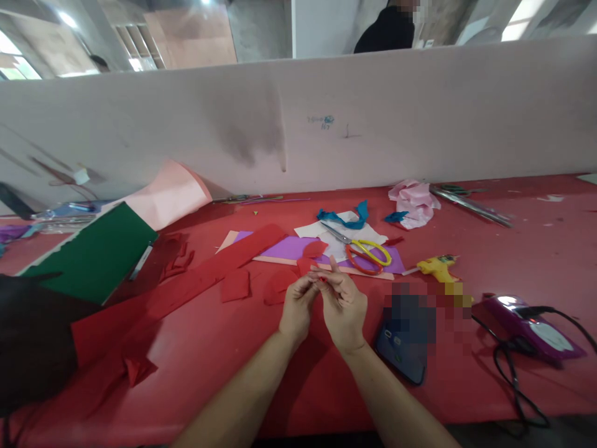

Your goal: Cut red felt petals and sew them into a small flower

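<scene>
Over the middle of the red table (536,249), my left hand (297,308) and my right hand (342,302) meet fingertip to fingertip. Both are closed in a pinch on a small red paper piece (308,266) held between them. Just beyond my fingers lie cut red paper shapes (278,286) and a long red paper strip (205,277). Scissors with yellow and red handles (366,254) rest on a purple sheet (284,247) right behind my hands.
A yellow glue gun (438,267) and a phone (403,348) lie to the right, with a purple device (532,323) and black cable (510,373) beyond. Green sheet (93,255), pink roll (168,196), pink cloth (413,200) and teal scraps (345,216) lie further back. A pale partition (298,118) backs the table; a person stands behind it.
</scene>
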`<state>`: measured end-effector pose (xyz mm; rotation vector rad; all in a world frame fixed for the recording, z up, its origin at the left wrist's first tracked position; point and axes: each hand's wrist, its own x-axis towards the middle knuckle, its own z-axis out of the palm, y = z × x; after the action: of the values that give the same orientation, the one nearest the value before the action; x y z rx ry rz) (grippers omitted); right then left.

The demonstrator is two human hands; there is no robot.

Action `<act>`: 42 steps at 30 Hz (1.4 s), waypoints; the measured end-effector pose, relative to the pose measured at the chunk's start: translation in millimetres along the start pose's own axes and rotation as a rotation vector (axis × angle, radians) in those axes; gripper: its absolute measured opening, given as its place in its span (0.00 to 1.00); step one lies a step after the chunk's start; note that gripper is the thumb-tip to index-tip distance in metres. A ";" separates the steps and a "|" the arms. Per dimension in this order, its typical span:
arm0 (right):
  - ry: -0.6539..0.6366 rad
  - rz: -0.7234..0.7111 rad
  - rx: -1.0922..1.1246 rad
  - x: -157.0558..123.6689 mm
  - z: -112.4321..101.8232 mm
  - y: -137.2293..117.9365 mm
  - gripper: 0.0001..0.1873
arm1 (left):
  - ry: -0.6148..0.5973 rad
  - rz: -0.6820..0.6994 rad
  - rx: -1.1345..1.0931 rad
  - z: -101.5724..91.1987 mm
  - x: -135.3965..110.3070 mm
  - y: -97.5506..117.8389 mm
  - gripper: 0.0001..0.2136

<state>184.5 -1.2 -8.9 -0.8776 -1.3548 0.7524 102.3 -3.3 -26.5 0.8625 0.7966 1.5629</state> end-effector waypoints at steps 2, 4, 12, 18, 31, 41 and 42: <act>-0.005 0.055 0.007 1.6 0.2 1.4 0.04 | 0.023 -0.015 0.010 -0.3 1.3 0.6 0.04; -0.021 0.119 0.042 3.2 0.9 2.2 0.05 | 0.038 -0.029 0.008 -1.3 3.2 1.2 0.05; 0.000 0.108 0.143 5.3 1.8 -2.2 0.15 | 0.051 -0.045 -0.070 -5.7 5.7 5.4 0.03; 0.010 0.105 0.048 3.5 -0.3 3.3 0.11 | 0.063 -0.046 -0.039 -3.2 5.2 8.4 0.06; -0.007 0.375 0.291 8.4 -1.1 9.2 0.14 | -0.010 -0.169 0.033 -2.5 5.1 12.8 0.10; 0.006 0.192 -0.020 6.1 -3.9 -1.6 0.07 | -0.027 -0.111 0.040 -3.2 4.1 8.6 0.08; 0.002 0.160 -0.038 6.3 -4.5 -2.5 0.07 | -0.035 -0.108 0.036 -2.7 4.0 9.0 0.07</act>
<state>189.4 2.6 -3.6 -1.0262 -1.3112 0.8502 95.1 -0.8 -19.7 0.8566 0.8350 1.4394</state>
